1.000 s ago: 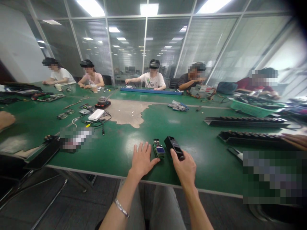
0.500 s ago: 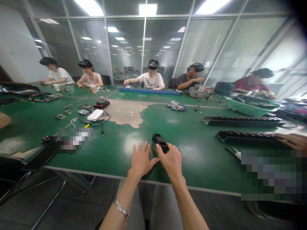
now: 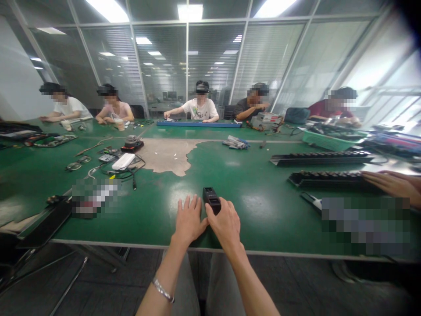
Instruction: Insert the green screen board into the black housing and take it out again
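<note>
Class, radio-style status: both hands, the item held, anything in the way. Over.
Left hand open, flat on green table. Right hand gripping black case beside it. Cables lie apart, further left.

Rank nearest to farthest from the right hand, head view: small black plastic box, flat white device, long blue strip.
1. small black plastic box: in the right hand, centre.
2. flat white device: mid-table, left.
3. long blue strip: far side.

The black cover (image 3: 211,199) looks like matt plastic; the green table (image 3: 263,206) is smooth and glossy. Its coating is worn off at a dull beige patch (image 3: 166,154); the bracelet (image 3: 162,290) is shiny metal.
</note>
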Action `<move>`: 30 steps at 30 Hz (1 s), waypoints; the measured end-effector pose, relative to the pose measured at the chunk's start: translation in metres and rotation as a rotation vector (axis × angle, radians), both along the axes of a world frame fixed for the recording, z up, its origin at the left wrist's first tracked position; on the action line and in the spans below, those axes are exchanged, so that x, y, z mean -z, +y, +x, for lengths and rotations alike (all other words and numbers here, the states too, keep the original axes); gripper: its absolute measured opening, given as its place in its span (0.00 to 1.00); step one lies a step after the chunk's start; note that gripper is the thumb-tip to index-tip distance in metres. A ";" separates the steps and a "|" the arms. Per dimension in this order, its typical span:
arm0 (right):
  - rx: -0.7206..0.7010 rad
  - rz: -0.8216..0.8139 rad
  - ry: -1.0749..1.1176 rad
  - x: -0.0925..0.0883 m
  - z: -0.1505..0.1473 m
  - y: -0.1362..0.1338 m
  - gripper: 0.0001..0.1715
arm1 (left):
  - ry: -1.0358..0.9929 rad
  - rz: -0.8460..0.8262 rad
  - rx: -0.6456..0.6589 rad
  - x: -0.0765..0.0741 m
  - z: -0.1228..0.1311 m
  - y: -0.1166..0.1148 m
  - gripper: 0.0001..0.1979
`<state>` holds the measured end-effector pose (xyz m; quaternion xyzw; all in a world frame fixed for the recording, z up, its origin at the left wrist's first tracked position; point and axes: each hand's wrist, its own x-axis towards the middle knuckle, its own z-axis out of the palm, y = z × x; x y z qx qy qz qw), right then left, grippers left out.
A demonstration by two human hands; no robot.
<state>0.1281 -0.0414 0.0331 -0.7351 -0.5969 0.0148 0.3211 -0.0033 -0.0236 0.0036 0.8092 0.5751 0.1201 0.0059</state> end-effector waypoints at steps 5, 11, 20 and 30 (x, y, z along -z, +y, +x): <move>0.008 -0.025 -0.019 0.006 -0.001 -0.005 0.23 | 0.003 0.006 -0.003 0.000 0.000 0.000 0.36; 0.011 -0.033 -0.019 0.013 0.001 -0.007 0.26 | 0.009 0.000 0.003 0.002 0.001 0.001 0.38; -0.003 -0.034 -0.026 0.008 0.004 -0.001 0.29 | 0.014 -0.018 -0.003 0.001 0.001 0.002 0.38; -0.060 0.112 0.080 0.001 0.006 0.005 0.24 | 0.010 0.003 -0.009 0.001 0.002 0.001 0.38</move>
